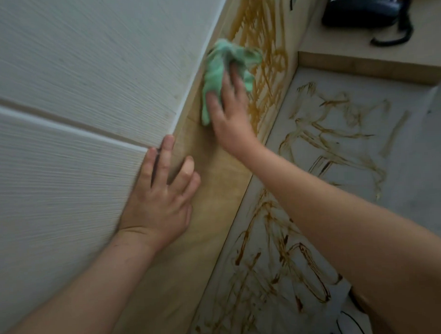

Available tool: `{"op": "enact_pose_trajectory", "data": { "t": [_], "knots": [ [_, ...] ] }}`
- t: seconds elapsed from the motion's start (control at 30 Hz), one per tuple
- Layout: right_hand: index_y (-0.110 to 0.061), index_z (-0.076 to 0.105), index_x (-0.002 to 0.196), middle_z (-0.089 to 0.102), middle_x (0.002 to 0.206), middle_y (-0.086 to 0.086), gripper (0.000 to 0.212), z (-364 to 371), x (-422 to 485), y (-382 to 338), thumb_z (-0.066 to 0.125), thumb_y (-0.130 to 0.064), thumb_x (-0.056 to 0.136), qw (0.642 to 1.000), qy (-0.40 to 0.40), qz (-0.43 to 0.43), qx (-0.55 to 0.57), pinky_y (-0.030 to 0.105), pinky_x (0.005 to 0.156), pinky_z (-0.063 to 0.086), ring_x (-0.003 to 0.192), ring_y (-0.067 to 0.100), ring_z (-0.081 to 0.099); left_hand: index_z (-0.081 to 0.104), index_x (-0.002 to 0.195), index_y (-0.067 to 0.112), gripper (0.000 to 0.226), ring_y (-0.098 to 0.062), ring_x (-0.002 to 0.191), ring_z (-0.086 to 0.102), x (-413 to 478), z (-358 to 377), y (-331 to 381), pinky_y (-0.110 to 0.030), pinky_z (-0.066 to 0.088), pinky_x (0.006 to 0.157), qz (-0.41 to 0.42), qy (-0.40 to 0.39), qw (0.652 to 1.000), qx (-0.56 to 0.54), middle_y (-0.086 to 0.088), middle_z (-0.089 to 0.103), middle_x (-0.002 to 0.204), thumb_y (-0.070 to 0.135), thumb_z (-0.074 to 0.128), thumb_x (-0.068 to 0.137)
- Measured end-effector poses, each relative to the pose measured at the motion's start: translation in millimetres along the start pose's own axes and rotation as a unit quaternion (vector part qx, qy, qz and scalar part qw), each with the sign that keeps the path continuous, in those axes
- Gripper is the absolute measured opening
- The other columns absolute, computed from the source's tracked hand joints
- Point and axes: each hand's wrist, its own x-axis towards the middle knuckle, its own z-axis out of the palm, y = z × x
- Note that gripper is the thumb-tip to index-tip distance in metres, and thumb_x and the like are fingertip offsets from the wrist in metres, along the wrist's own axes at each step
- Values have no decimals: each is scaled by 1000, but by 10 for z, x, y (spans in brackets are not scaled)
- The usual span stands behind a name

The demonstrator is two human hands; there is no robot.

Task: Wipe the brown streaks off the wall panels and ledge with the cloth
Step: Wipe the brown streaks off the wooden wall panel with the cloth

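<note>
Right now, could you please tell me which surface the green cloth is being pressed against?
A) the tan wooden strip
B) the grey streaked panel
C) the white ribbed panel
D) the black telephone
A: the right hand presses the green cloth flat onto the tan wooden strip, at the near edge of its brown streaks.

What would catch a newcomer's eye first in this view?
The crumpled mint-green cloth, pressed by the right hand onto the tan wooden strip at centre, stands out first. Thick brown streaks cover that strip above the cloth and sprawl over the pale grey surface to the right. The left hand rests flat lower left, at the edge of the white ribbed wall panel.
</note>
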Motion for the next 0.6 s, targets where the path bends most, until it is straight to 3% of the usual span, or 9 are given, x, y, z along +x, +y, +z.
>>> {"op": "enact_pose_trajectory", "data": {
  "t": [0.07,0.13,0.33,0.47,0.6],
  "knots": [
    [-29,5,166,-1,173,-5,66,-64,233,31,32,-51,109,993,29,98,51,59,127,10,159,23,1,62,130,6,50,-58,152,11,11,-2,2,-66,6,125,-1,-3,1000,5,-18,51,146,30,54,87],
    [-28,1,166,-3,173,-5,67,72,118,46,27,-53,110,987,33,143,59,55,128,6,159,22,-1,60,130,6,48,-58,152,10,-4,-9,8,-65,4,125,-3,-6,1000,8,-18,49,148,30,51,89],
    [-42,-8,162,-13,169,-15,71,451,-913,321,32,-59,106,994,-53,91,14,49,126,4,158,18,-10,58,131,8,49,-56,153,6,-2,-32,10,-63,1,126,-6,-18,1000,3,-16,44,154,32,53,89],
    [-36,-3,164,-5,173,-1,69,223,-191,457,23,-63,106,970,-8,234,67,58,123,6,159,29,0,58,131,9,47,-57,153,6,-12,-24,8,-64,-1,126,-2,-21,1000,-2,-17,45,153,33,54,90],
    [-35,5,165,12,173,1,75,-86,464,963,25,-68,101,923,39,358,137,60,124,20,157,31,17,56,132,9,44,-58,152,6,-26,-6,4,-65,2,125,0,-18,1000,2,-16,43,155,33,44,97]
  ]
}}
